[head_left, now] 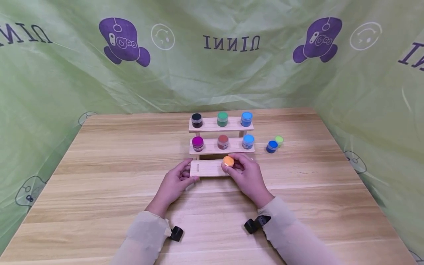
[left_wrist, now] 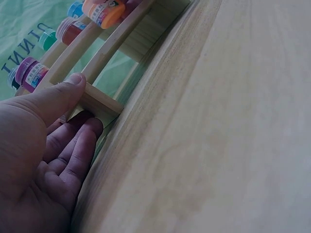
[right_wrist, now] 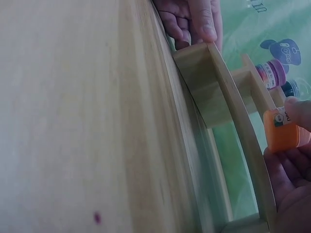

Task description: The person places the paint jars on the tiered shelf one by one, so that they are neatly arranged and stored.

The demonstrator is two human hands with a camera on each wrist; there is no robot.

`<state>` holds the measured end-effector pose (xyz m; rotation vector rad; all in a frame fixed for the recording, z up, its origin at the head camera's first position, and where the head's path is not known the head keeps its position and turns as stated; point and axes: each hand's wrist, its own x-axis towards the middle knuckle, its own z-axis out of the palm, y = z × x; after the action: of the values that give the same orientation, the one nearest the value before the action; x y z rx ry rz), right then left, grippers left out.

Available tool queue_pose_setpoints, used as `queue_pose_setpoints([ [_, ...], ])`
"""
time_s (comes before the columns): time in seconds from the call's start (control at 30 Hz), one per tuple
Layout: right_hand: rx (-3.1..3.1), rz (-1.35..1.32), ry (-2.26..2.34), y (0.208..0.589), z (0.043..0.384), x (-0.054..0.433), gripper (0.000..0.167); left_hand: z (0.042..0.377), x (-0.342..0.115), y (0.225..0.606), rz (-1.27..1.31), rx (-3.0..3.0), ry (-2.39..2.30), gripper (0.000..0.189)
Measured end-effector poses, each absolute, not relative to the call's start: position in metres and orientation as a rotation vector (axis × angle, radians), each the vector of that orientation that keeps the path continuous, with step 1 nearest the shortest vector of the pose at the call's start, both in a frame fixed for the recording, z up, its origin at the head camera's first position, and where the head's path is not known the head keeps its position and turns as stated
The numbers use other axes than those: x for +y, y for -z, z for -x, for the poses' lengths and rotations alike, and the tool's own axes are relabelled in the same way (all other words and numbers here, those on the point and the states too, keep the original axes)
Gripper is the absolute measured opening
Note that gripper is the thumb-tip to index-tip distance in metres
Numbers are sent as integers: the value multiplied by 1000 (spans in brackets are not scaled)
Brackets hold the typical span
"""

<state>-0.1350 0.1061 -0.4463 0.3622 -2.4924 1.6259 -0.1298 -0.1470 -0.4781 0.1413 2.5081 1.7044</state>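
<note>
A three-tier wooden display rack (head_left: pixel 210 168) stands on the table, its lowest tier toward the person. My left hand (head_left: pixel 173 183) grips the left end of that tier, with the thumb at the front edge and the other fingers curled at the side, as the left wrist view shows. Between thumb and fingers, my right hand (head_left: pixel 247 176) pinches an orange paint jar (right_wrist: pixel 282 131) close over the same tier, right of its middle. Purple (head_left: pixel 197 143), brown (head_left: pixel 223 142) and light blue (head_left: pixel 248 141) jars line the middle tier. The top tier carries black (head_left: pixel 197 120), green (head_left: pixel 222 119) and blue (head_left: pixel 246 119) ones.
Right of the rack, a dark blue jar (head_left: pixel 272 147) and a light green jar (head_left: pixel 279 140) stand close together on the wooden table (head_left: pixel 109 176). A green printed cloth (head_left: pixel 205 81) hangs behind the table and along both sides.
</note>
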Motion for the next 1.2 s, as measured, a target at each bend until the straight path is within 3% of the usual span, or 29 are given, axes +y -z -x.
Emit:
queue_pose_setpoints([
  [1.2, -2657, -314, -1803, 436, 142, 61, 40, 130, -147, 477, -141, 2505, -1702, 68],
])
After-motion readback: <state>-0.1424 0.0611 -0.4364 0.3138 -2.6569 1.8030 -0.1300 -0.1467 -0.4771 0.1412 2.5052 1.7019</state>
